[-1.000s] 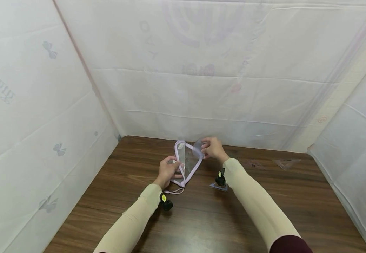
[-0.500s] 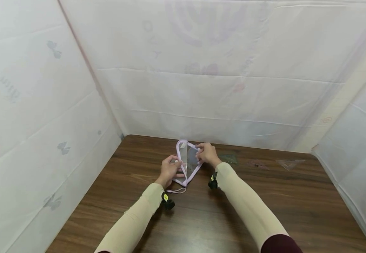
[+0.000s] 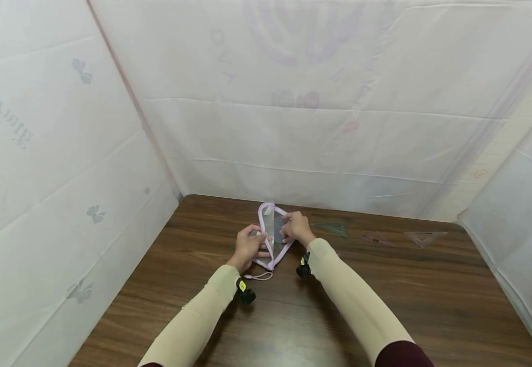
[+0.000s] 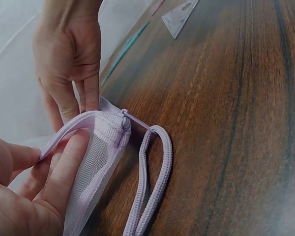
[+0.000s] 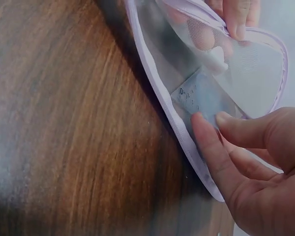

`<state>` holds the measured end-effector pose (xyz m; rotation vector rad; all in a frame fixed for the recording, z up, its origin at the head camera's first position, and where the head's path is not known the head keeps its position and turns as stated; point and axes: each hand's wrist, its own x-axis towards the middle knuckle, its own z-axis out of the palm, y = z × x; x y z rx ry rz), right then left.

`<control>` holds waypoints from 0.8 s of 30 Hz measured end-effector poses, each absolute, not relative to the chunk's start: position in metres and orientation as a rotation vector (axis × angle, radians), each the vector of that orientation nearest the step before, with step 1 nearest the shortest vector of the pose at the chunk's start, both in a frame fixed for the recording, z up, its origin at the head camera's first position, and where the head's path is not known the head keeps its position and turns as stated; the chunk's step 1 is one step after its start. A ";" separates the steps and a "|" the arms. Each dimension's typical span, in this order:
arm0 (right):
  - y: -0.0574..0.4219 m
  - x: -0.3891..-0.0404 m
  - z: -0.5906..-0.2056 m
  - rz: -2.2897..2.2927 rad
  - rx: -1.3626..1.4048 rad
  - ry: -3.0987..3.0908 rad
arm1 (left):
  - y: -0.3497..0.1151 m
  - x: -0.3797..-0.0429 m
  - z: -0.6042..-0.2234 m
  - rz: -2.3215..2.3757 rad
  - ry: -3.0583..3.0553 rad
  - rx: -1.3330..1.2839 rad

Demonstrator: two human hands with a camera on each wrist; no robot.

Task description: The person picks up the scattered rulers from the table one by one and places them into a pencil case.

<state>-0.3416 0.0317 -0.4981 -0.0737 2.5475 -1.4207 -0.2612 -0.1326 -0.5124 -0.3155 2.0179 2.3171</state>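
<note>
A mesh pouch with lilac zipper edging point(image 3: 282, 252) stands with its mouth spread apart near the table's back. My left hand point(image 3: 246, 245) pinches the left edge of the mouth, with fingers inside the mesh in the left wrist view. My right hand point(image 3: 296, 228) reaches into the mouth from the right. Between its thumb and fingers it holds a clear bluish plastic measuring piece point(image 5: 189, 96) with printed numbers, one corner pointing into the pouch. The rest of that piece is hidden by the fingers. A lilac cord loop point(image 4: 160, 157) hangs from the zipper pull onto the table.
Right of my right hand lie a green set square point(image 3: 336, 229), a pinkish plastic piece point(image 3: 374, 237) and a clear set square point(image 3: 424, 237) on the brown wooden table point(image 3: 266, 326). White printed sheeting point(image 3: 229, 132) walls the back and both sides.
My right hand has moved left and down into the pouch's mouth with the plastic measuring piece. The green set square has come into sight beside the right arm. The left hand keeps its hold.
</note>
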 end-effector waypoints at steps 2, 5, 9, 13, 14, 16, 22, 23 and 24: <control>0.031 -0.342 -0.499 -1.417 -0.050 2.538 | -0.133 -0.261 -0.513 2.319 2.022 -0.308; 0.029 -0.344 -0.498 -1.440 -0.022 2.489 | -0.133 -0.262 -0.514 2.320 2.022 -0.304; 0.028 -0.341 -0.496 -1.412 -0.047 2.498 | -0.133 -0.263 -0.515 2.321 2.013 -0.301; 0.027 -0.339 -0.497 -1.402 -0.063 2.528 | -0.133 -0.264 -0.516 2.333 2.007 -0.295; 0.027 -0.340 -0.497 -1.405 -0.066 2.534 | -0.133 -0.264 -0.516 2.332 2.005 -0.298; 0.027 -0.340 -0.499 -1.416 -0.068 2.536 | -0.133 -0.263 -0.516 2.325 2.008 -0.303; 0.027 -0.342 -0.501 -1.409 -0.079 2.532 | -0.133 -0.262 -0.514 2.299 2.023 -0.320; 0.027 -0.342 -0.500 -1.407 -0.080 2.535 | -0.133 -0.263 -0.514 2.301 2.021 -0.321; 0.027 -0.342 -0.499 -1.403 -0.083 2.542 | -0.134 -0.263 -0.513 2.301 2.021 -0.320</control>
